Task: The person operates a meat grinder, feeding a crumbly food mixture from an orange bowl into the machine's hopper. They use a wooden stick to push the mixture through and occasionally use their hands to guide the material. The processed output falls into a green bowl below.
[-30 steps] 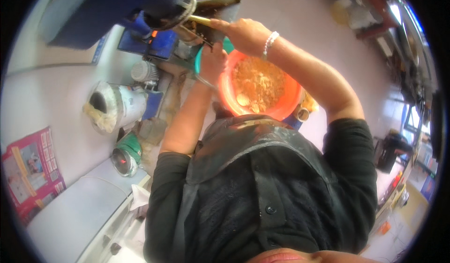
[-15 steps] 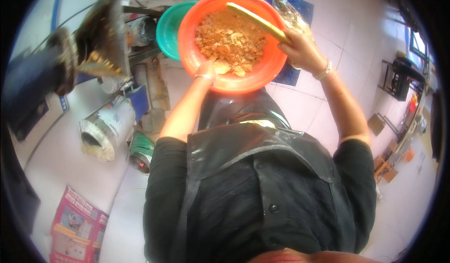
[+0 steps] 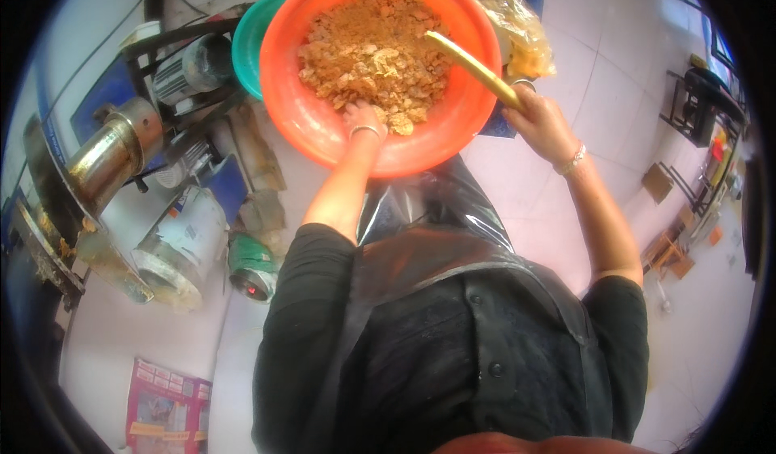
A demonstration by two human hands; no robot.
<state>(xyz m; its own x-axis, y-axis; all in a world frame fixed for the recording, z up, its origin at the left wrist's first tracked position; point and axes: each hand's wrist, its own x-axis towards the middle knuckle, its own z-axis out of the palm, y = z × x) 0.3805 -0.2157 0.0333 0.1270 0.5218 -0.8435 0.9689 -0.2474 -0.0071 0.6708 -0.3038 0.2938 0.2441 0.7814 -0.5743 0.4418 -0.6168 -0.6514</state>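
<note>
A large orange plastic basin (image 3: 284, 106) is in front of me, holding a heap of crumbly, brown-and-yellow flaky material (image 3: 376, 54). My left hand (image 3: 364, 118) reaches over its near side and rests in the near edge of the heap. The fingers there are partly hidden by the crumbs. A flat, yellowish wooden stick (image 3: 477, 70) is gripped at its lower end by my right hand (image 3: 543, 122), outside the basin's right rim. The stick slants up and left, with its far tip over the heap's right part.
A green basin (image 3: 246, 46) shows behind the orange one. Right of it lies a clear plastic bag (image 3: 513, 25) with yellowish contents. Metal machinery (image 3: 117, 159) stands at left, beside a white cylinder (image 3: 182, 244) and a green cylinder (image 3: 250, 260). A black chair (image 3: 699, 118) stands far right.
The stick has swung toward the basin's right side. My left hand reaches farther into the basin, against the heap. The whole view has shifted, bringing more of the left machinery into sight.
</note>
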